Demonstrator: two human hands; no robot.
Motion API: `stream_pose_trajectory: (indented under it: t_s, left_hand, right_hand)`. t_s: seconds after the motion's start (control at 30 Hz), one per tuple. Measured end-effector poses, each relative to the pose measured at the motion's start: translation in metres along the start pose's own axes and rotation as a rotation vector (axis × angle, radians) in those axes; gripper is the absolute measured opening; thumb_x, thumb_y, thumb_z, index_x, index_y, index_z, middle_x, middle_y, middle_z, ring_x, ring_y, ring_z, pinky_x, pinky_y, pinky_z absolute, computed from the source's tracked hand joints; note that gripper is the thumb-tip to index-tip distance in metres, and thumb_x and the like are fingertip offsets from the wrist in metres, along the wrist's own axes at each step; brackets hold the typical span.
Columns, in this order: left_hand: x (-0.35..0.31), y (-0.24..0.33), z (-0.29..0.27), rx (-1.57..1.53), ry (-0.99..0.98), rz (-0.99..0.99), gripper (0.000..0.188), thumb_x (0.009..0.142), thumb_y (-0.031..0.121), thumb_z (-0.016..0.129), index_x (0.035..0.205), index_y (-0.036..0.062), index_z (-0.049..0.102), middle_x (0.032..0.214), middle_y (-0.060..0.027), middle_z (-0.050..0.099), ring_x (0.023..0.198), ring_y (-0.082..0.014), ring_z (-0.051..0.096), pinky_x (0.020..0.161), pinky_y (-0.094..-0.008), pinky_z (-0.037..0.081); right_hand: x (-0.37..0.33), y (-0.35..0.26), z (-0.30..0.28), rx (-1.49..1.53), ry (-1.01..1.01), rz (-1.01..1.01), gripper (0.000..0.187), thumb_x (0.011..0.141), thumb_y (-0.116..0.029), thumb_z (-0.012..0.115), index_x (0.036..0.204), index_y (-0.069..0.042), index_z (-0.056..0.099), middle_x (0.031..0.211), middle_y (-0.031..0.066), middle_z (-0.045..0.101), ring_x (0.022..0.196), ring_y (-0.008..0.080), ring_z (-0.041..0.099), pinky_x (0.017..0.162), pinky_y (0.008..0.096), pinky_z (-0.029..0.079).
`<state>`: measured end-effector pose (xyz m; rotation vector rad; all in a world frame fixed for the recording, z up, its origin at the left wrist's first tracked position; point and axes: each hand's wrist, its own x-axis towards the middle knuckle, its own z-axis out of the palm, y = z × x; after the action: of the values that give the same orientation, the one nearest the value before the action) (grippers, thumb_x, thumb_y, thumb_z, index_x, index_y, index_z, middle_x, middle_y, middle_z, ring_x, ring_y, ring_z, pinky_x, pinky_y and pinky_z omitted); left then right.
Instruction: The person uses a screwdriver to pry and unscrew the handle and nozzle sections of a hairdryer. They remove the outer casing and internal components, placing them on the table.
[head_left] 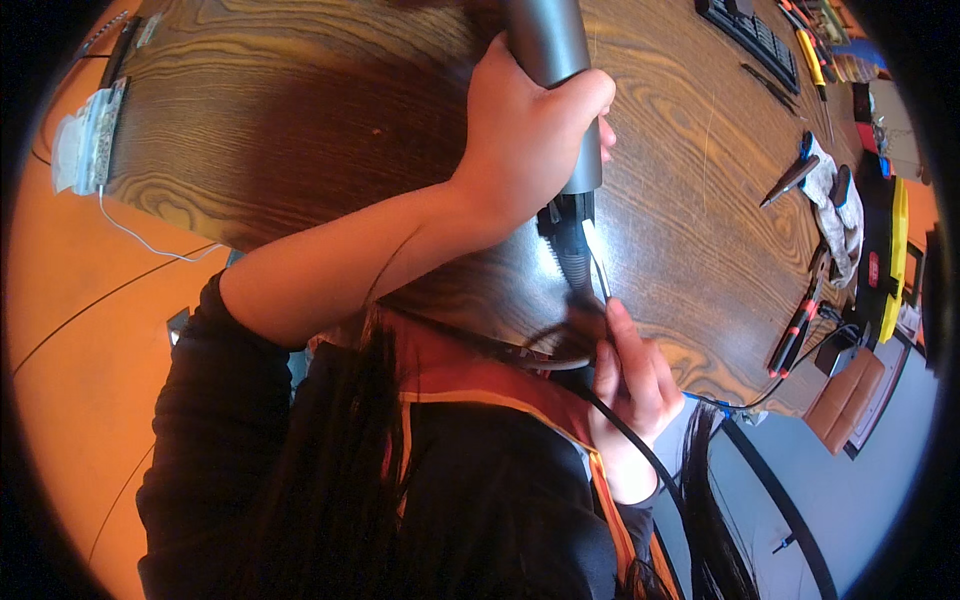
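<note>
My left hand (530, 130) is wrapped round a dark grey cylindrical appliance handle (553, 45), which runs off the top of the view. From its near end a black inner part (572, 212) sticks out, with a ribbed cable sleeve (575, 265) below. Pinched in the fingers of my right hand (637, 375) is a slim silvery metal tool (600, 265); its tip lies against or close beside the black part, I cannot tell which. A black cord (630, 435) passes across my right hand. The far end of the handle is out of view.
On the wooden table's (680, 200) right side lie a black slotted case (755, 40), dark tweezers (768, 90), a grey-white work glove (835, 200), a pen-shaped tool (790, 180) and red-and-black pliers (795, 335). Beyond them is a yellow-and-black toolbox (890, 260). A clear plastic bag (85, 150) hangs at the left edge.
</note>
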<state>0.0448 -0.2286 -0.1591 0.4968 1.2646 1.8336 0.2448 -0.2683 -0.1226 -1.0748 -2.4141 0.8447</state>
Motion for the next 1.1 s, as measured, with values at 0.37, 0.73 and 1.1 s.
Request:
stream_pose_trajectory:
  t_s: [0.37, 0.73, 1.1]
  left_hand:
    - [0.005, 0.0, -0.001, 0.024, 0.004, -0.004, 0.012, 0.076, 0.009, 0.057, 0.08, -0.0011, 0.051, 0.065, -0.0097, 0.056, 0.053, -0.0168, 0.058, 0.05, -0.0286, 0.05]
    - [0.004, -0.003, -0.001, -0.007, 0.012, 0.012, 0.014, 0.077, 0.011, 0.058, 0.081, -0.0014, 0.051, 0.065, -0.0097, 0.056, 0.053, -0.0167, 0.058, 0.05, -0.0283, 0.05]
    - [0.003, 0.0, -0.001, 0.011, 0.005, -0.02, 0.014, 0.077, 0.011, 0.058, 0.082, -0.001, 0.051, 0.066, -0.0095, 0.056, 0.053, -0.0168, 0.057, 0.05, -0.0291, 0.05]
  right_hand:
    - [0.005, 0.001, 0.002, 0.027, 0.031, 0.028, 0.042, 0.075, 0.006, 0.062, 0.114, -0.01, 0.061, 0.065, 0.0069, 0.053, 0.053, 0.0158, 0.054, 0.052, 0.0284, 0.047]
    - [0.009, 0.002, 0.007, 0.045, 0.082, -0.027, 0.04, 0.075, 0.005, 0.062, 0.112, -0.01, 0.063, 0.061, 0.0065, 0.051, 0.049, 0.0131, 0.051, 0.048, 0.0267, 0.044]
    - [0.011, 0.003, 0.001, 0.046, 0.036, 0.059, 0.037, 0.077, 0.005, 0.061, 0.111, -0.009, 0.063, 0.065, 0.0078, 0.055, 0.052, 0.014, 0.053, 0.054, 0.0253, 0.046]
